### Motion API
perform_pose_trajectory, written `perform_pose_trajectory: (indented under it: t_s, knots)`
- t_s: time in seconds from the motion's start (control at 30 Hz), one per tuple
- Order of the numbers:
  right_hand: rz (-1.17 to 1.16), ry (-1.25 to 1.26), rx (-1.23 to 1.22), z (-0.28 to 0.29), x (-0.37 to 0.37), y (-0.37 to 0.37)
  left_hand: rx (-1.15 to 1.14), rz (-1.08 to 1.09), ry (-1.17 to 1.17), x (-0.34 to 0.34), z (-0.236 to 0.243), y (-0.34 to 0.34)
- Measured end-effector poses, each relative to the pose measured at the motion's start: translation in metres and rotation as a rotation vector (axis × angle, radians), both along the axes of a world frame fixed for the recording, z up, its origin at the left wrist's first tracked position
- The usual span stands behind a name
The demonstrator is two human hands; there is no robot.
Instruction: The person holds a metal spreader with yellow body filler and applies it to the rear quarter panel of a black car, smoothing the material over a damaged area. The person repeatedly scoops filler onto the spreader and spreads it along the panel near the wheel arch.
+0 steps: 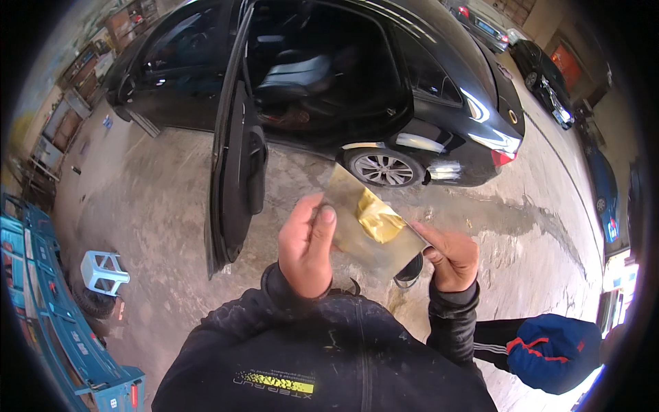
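Note:
Before my chest I hold a flat, thin, dull beige-grey plate [343,206] with a glossy yellow lump of paste [379,218] on it. My left hand [302,250] is closed on the plate's left edge, thumb on top. My right hand [454,257] pinches the right side, where a thin dark edge shows at the fingertips; whether that is a separate blade or the plate's own rim I cannot make out. Beyond my hands stands a black car [309,141] with pale filler patches [445,170] around its rear wheel [386,168].
The car's open door [237,165] juts toward me on the left. A light blue plastic stool [104,272] stands beside a tyre [93,301] and a blue metal rack [65,323]. Another person in a blue jacket [556,353] is close on my right. More cars [546,82] stand far right.

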State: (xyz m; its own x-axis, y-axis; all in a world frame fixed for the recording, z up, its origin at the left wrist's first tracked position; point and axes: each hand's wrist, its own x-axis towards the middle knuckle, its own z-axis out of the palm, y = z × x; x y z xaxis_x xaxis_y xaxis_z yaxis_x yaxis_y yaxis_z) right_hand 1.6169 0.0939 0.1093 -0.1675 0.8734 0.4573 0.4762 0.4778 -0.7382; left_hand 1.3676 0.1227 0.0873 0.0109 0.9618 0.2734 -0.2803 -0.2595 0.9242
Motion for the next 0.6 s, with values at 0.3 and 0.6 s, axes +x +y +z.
perform_pose_trajectory:
  t_s: [0.3,0.6]
  knots:
    - [-0.334,0.684,-0.23,-0.064,-0.026,-0.009,0.358,0.395,0.345,0.022,-0.013,-0.001]
    - [-0.365,1.018,0.134,-0.005,0.005,0.018,0.567,-0.077,0.61,0.018,-0.008,-0.001]
